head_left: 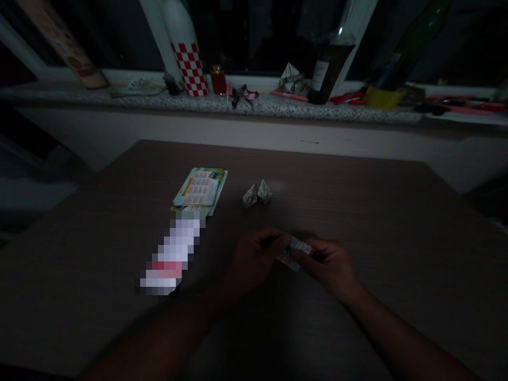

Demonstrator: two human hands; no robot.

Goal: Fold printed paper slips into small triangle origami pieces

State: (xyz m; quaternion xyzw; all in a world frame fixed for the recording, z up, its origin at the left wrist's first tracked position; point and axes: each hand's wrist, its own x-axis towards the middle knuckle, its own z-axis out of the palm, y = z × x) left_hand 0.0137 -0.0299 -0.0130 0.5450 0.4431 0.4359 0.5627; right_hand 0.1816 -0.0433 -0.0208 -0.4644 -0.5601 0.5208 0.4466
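Observation:
Between my two hands is a small piece of printed paper (291,259), partly folded, with coloured print on its faces. My left hand (257,254) pinches its left side, thumb on top. From the right, my right hand (331,262) grips the other side, its thumb pressed near the paper's middle. The fingers beneath the paper are hidden. Beyond my hands, two small folded paper pieces (250,196) stand close together on the table. To their left lies a stack of printed calendar sheets (196,189).
A bright blurred-out object, probably a phone (174,254), lies left of my hands on the brown table (357,196). Along the granite windowsill (151,103) stand a red-and-white checkered bottle (190,66), a red jar (218,80), a dark container (327,74) and a folded paper shape (291,79).

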